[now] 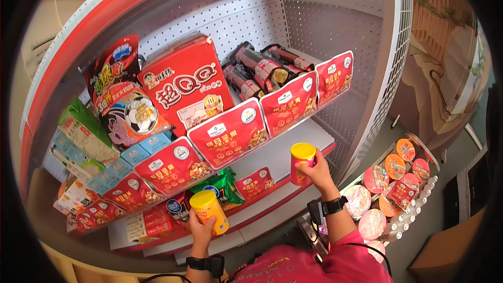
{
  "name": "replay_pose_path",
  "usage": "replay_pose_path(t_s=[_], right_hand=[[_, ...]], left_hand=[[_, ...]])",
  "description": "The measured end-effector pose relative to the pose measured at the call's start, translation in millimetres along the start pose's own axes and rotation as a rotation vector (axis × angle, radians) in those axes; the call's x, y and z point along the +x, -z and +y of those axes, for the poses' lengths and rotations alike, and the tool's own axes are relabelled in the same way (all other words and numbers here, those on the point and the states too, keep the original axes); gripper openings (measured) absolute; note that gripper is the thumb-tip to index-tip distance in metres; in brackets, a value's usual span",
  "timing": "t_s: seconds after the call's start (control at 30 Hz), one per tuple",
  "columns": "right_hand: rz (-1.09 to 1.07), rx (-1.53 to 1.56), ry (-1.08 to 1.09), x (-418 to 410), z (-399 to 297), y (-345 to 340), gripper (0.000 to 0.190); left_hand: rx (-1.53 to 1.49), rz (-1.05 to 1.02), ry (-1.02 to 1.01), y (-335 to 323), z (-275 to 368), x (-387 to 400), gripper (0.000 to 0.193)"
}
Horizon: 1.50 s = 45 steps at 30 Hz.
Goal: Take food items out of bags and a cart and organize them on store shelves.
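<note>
A yellow canister with a yellow lid [215, 217] is gripped in my left hand [201, 231], before the lower shelf of a store rack. My right hand [323, 173] grasps a pink canister [298, 162] with a yellow lid, near the right end of that shelf. Both canisters are off the shelf, slightly tilted. Just behind the yellow one lies a green snack bag [226, 193], partly hidden, with a red packet [255, 183] beside it.
On the upper shelf stand a red candy box [184, 86], a snack bag with a football picture [131, 116] and dark snack packs [255, 68]. Red nut packets [232, 135] line its front edge. To the right, a cart holds cup noodles [357, 200]; a cardboard box [448, 247] lies nearby.
</note>
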State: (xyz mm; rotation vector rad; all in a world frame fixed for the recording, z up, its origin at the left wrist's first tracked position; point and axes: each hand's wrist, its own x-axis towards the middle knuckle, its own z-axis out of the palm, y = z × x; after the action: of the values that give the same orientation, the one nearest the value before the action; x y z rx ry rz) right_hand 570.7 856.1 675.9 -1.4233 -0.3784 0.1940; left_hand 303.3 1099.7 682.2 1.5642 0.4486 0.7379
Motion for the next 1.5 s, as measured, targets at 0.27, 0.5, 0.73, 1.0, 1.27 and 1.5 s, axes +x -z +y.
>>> replay_pose_path(t_s=[0.27,0.5,0.73,1.0,1.27,1.5], right_hand=[[0.11,-0.289,-0.009,23.9,25.2,4.9,0.07],[0.069,-0.369,0.005,36.7,23.7,-10.2,0.076],[0.061,-0.328,0.063,41.4,10.9,-28.1,0.077],[-0.028,-0.11,0.232,33.0,1.4,-55.6,0.071],[-0.244,-0.004,0.203,-26.4,-25.4,-92.5,0.067],[-0.55,0.024,0.14,-96.2,-29.8,-157.0,0.072]], left_hand=[[0.036,0.042,0.008,4.2,0.3,1.1,0.048],[0.004,0.068,0.032,13.7,-1.2,-7.7,0.049],[-0.034,0.132,0.024,28.7,-1.3,-15.1,0.05],[-0.041,0.196,0.052,43.4,-5.2,-27.4,0.055],[-0.064,0.267,0.035,86.0,0.5,-56.3,0.053],[-0.049,0.366,0.029,150.1,9.5,-101.3,0.051]])
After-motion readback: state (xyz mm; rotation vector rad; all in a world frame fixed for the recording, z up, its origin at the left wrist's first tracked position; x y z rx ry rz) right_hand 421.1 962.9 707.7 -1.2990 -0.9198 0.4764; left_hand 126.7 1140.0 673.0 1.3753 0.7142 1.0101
